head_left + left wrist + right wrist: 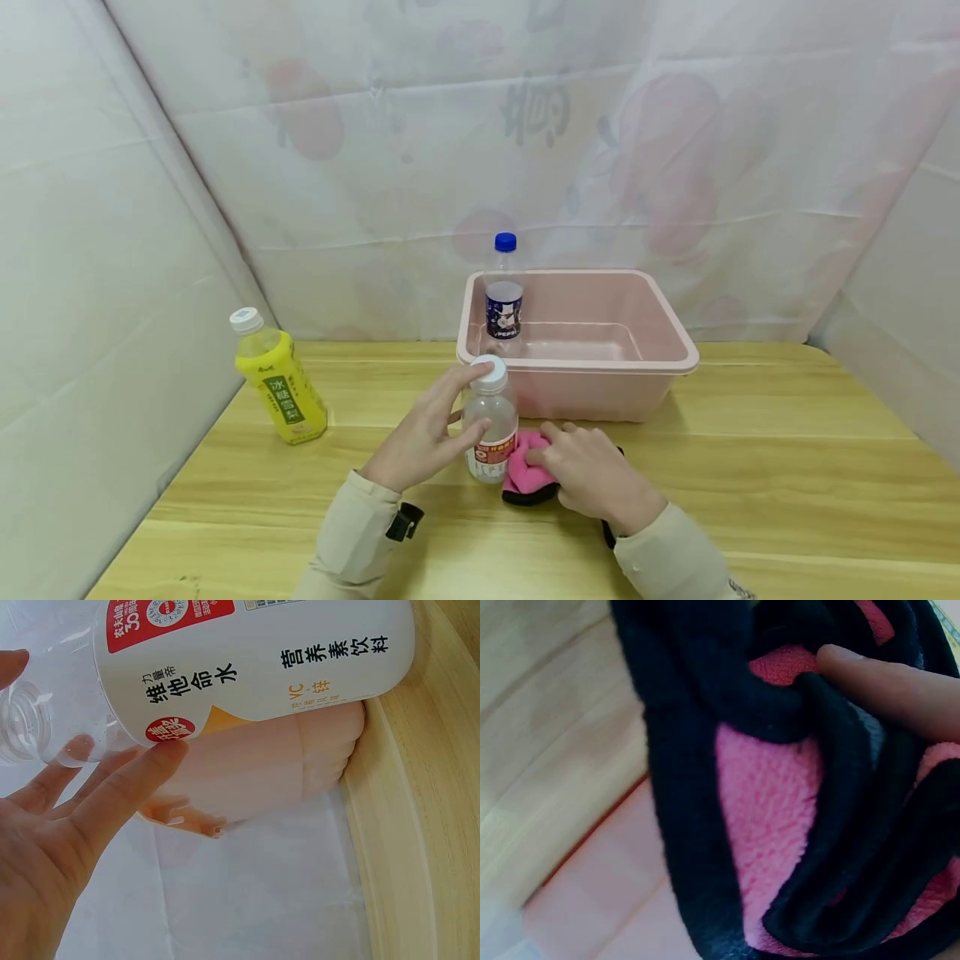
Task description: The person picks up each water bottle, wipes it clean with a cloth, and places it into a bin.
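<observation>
A clear plastic bottle (491,457) with a white cap stands on the table in front of the basin; its white and red label (255,660) fills the left wrist view. My left hand (420,437) holds it near the top, one finger on the cap and the thumb at the label's upper edge. Other fingers show behind the clear neck. My right hand (592,475) grips a bunched pink cloth (528,471) with black edging, against or close beside the bottle's right side. Close up, the cloth (769,810) lies in folds, and one finger (900,694) presses into it.
Behind the hands stands a pink basin (585,396). A Pepsi bottle (504,308) with a blue cap is upright inside its left end. Left on the wooden table (787,467) is a yellow-labelled drink bottle (281,379). Pale fabric (420,167) hangs behind.
</observation>
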A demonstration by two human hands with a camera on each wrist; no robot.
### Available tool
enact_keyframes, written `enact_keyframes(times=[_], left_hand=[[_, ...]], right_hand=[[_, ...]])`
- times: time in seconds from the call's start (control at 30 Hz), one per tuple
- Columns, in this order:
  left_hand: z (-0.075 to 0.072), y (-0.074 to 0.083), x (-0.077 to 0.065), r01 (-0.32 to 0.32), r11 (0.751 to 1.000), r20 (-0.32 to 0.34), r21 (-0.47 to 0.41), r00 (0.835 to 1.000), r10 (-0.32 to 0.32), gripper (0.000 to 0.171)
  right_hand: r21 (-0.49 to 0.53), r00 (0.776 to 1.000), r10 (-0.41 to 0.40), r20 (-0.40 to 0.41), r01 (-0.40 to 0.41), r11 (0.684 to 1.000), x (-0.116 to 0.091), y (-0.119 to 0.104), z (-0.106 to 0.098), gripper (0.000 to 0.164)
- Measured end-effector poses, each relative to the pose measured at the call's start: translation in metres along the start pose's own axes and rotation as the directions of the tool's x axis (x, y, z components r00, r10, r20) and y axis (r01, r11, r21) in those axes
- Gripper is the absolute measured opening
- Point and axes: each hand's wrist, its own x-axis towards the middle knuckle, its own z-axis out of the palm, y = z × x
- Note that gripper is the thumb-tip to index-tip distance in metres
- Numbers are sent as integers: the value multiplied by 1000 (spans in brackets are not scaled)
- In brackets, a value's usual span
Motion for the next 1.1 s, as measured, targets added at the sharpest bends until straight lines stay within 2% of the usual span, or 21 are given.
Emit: enact_keyframes(times=[0.27,0.37,0.47,0.6,0.77,0.93,1.0,1.1], left_hand=[[1,0,0,13,1000,8,-2,1000,-13,59],[1,0,0,16,1000,16,-4,1000,-16,59],[0,0,-1,13,1000,22,-3,1000,-13,59],[0,1,0,4,1000,22,0,1000,-4,60],[0,2,0,0,1000,24,1,1000,0,61],[1,2,0,-21,1000,22,19,1000,21,61],[1,2,1,-40,999,20,29,999,40,61],[2,2,1,-59,998,17,36,998,59,60]], right_hand=[[72,1000,17,-11,-16,997,-2,7,-8,44],[117,996,22,-85,-12,993,-4,10,-15,51],[143,981,13,-195,15,990,-3,12,-22,57],[141,942,4,-335,46,989,-3,15,-32,66],[146,886,6,-464,70,987,-2,18,-37,65],[186,810,24,-586,105,977,0,17,-42,65],[216,780,44,-624,118,969,1,16,-43,66],[255,754,74,-652,127,959,3,14,-44,68]])
